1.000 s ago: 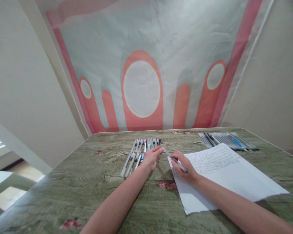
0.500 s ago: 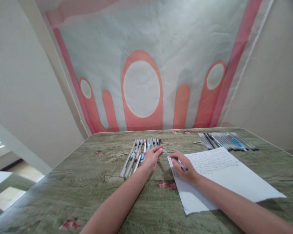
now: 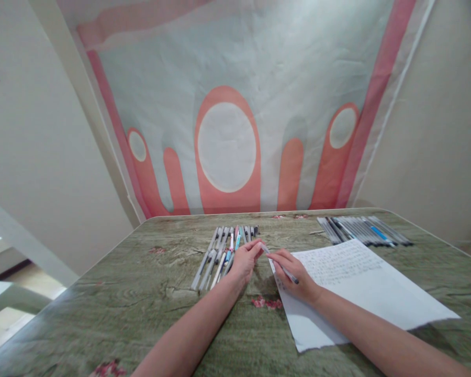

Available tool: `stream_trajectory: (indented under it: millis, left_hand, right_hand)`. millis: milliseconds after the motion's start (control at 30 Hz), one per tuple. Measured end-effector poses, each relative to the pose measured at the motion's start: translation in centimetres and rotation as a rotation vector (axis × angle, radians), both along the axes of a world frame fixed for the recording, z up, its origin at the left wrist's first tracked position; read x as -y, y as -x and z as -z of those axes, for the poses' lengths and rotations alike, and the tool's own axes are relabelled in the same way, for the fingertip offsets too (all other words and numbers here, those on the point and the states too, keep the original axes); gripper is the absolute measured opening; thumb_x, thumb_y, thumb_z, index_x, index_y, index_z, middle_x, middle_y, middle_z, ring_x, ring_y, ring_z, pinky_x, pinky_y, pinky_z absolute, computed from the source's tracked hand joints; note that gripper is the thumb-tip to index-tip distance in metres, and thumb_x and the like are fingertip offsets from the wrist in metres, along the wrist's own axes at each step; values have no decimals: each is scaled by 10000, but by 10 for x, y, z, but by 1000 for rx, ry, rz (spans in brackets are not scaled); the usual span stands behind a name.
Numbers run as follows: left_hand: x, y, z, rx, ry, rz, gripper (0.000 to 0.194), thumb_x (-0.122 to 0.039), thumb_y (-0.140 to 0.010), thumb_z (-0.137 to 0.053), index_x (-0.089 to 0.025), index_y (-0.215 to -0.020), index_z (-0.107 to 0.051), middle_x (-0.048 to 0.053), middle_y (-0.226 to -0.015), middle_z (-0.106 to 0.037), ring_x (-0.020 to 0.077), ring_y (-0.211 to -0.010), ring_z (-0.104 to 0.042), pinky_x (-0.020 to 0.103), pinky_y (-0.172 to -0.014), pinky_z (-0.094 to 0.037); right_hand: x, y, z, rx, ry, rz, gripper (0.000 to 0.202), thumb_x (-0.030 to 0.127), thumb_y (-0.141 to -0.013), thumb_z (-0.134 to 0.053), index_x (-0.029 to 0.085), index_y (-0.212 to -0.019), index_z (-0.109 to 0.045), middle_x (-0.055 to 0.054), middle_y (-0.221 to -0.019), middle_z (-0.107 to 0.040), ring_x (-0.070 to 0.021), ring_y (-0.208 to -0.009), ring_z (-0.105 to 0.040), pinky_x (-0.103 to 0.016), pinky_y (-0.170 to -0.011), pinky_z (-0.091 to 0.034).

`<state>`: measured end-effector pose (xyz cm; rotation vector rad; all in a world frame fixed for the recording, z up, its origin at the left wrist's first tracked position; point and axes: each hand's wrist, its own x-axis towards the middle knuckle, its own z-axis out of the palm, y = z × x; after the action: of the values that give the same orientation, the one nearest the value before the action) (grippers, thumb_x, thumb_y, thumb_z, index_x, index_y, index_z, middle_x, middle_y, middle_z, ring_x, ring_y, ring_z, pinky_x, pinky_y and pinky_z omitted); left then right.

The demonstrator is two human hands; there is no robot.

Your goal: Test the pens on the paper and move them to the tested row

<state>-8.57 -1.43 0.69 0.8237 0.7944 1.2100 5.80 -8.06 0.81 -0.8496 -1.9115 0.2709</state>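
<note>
Many clear plastic pens [image 3: 351, 232] are ranged past white paper [image 3: 377, 293]; one translucent, dark-ended pen [image 3: 291, 276] pinched by left hand [image 3: 244, 264] and right hand [image 3: 301, 272]!

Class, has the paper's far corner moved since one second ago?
Yes: downward in view; the far corner of the paper covers less of the right-hand row of pens.

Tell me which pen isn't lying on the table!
The pen in the right hand: it's held up, while the other pens you can see lie on the table in two groups.
</note>
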Motion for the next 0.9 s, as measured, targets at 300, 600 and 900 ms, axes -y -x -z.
stream_trajectory:
  millis: [300, 600, 900]
  left_hand:
    - [-2, 3, -1, -108, -15, 20, 286, -210, -589, -709, -117, -854, -658, 59, -832, -670, 114, -755, -594, 263, -833, -437]
    - [14, -14, -10, -229, -97, 34, 416, -279, -792, -504, -165, -1186, -434, 108, -1113, -550, 146, -904, -573, 330, -865, -424]
    - [70, -17, -13, -1431, -870, 435, 785, -604, -570, -579, -180, -1214, -427, 123, -1324, -359, 278, -1225, -282, 419, -1022, -154]
  right_hand:
    - [-3, 0, 0, 5, -17, 9, 305, 181, -847, -365, 205, -1099, -535, -65, -858, -517, -158, -793, -509, -310, -719, -455]
    - [-13, -5, -7, -129, 7, 204, 179, 202, -832, -414, 197, -957, -542, -37, -818, -537, -143, -775, -506, -272, -704, -418]
    - [-74, -99, -13, 239, 175, 636, 276, 320, -831, -401, 169, -966, -588, -80, -926, -581, -183, -885, -521, -292, -807, -370]
